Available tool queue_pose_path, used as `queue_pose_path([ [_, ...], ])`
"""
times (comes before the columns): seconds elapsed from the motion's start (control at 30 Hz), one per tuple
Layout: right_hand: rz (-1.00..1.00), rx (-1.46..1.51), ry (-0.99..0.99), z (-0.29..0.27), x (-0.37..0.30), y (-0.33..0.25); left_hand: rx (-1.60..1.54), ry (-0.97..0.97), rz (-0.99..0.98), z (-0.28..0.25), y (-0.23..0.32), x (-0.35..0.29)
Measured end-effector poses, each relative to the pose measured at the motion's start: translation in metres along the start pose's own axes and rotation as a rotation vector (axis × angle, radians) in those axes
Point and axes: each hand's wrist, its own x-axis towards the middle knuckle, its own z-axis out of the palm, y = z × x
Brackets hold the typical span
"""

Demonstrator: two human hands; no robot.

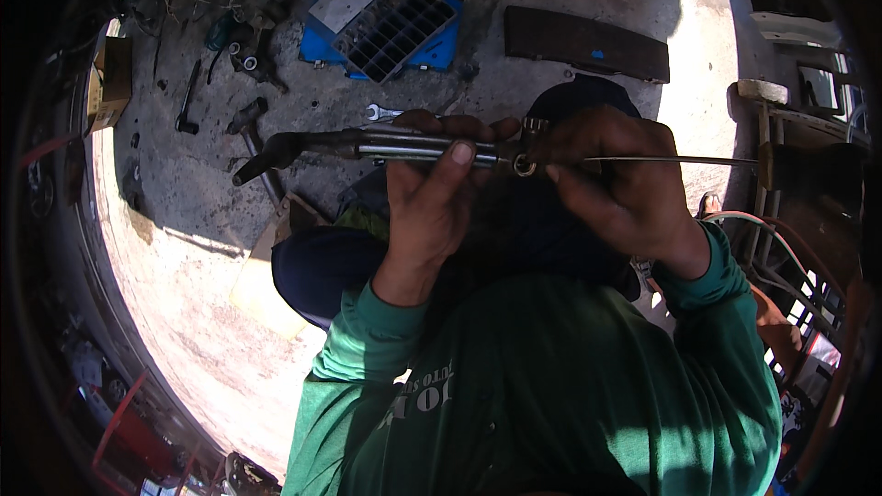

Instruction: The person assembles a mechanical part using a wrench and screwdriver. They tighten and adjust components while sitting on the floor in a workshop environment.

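Note:
A long metal shaft [423, 149] lies crosswise in front of me, with a bright middle, a dark angled end at the left and a small ring-like fitting [524, 165] at the right. My left hand [432, 193] is wrapped round its middle, thumb on top. At the fitting my right hand [620, 179] is closed, its fingertips against or close beside it. A thin metal rod [675, 160] sticks out rightward from the right hand. Its other end is hidden by the fingers.
Ahead on the concrete lie a blue case [446, 41] with a compartment tray [395, 32], a dark flat case [588, 44], a wrench [381, 113], a hammer [253, 133] and a ratchet [188, 101]. A cardboard box [112, 83] stands far left. Hoses [772, 228] hang at the right.

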Motion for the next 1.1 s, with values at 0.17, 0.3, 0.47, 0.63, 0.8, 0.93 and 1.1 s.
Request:
queue_pose_path([
  [0.17, -0.026, -0.01, 0.008, 0.0006, 0.0009, -0.0003, 0.001, -0.048, 0.03, -0.0065, -0.003, 0.0022],
  [0.3, -0.065, -0.066, 0.001, -0.0004, 0.0013, -0.0029, -0.018, -0.048, 0.016, -0.0055, -0.0022, 0.0013],
  [0.47, -0.065, -0.1, -0.019, -0.0023, 0.0035, -0.001, -0.029, -0.047, 0.005, -0.0032, -0.0011, 0.0014],
  [0.63, 0.018, -0.038, -0.081, -0.0068, 0.0063, -0.0015, -0.007, -0.037, 0.013, -0.0026, -0.0008, 0.001],
  [0.8, 0.001, -0.002, -0.061, -0.0054, 0.0059, 0.0006, 0.003, -0.037, 0.03, -0.0034, -0.0019, 0.0026],
  [0.93, -0.021, -0.048, -0.044, -0.0048, 0.0034, -0.0033, 0.009, -0.025, 0.022, 0.0012, -0.0002, 0.0024],
  [1.1, -0.047, -0.054, -0.049, -0.0026, 0.0039, -0.0006, 0.013, -0.046, 0.026, -0.0043, -0.0015, 0.0023],
])
